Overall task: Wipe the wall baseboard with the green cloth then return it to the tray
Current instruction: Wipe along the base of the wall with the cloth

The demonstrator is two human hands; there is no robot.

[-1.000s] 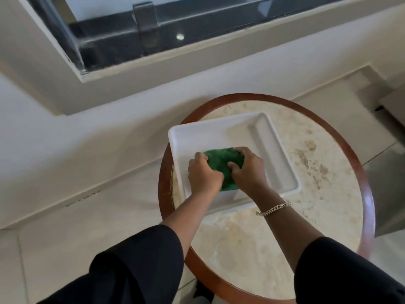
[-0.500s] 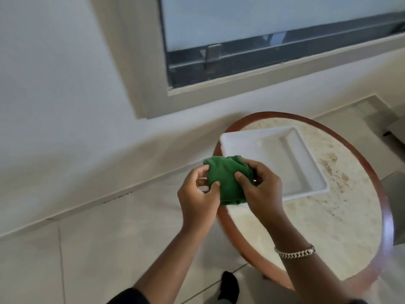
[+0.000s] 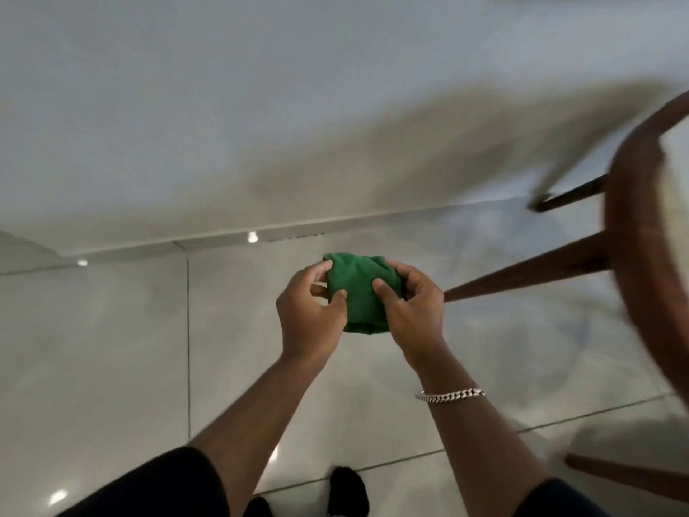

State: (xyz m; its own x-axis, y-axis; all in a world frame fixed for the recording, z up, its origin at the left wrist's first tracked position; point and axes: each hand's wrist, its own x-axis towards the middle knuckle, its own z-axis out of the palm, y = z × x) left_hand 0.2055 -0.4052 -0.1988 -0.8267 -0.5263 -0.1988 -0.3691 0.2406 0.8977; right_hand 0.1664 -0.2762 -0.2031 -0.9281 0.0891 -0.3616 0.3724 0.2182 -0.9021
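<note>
The green cloth (image 3: pixel 358 289), bunched into a wad, hangs in the air over the floor tiles, gripped from both sides. My left hand (image 3: pixel 309 311) pinches its left edge and my right hand (image 3: pixel 410 311), with a chain bracelet on the wrist, pinches its right edge. Beyond the cloth, the pale baseboard (image 3: pixel 223 238) runs along the foot of the white wall. The tray is out of view.
The round wooden-rimmed table (image 3: pixel 641 233) fills the right edge, blurred, with its dark legs (image 3: pixel 522 274) slanting down to the floor. Glossy light floor tiles (image 3: pixel 112 348) spread below. My dark shoes (image 3: pixel 346 494) show at the bottom.
The cloth has come up out of the tray and left off the table, held in both hands. The view has swung down and left to the floor and baseboard; the tray has left the frame.
</note>
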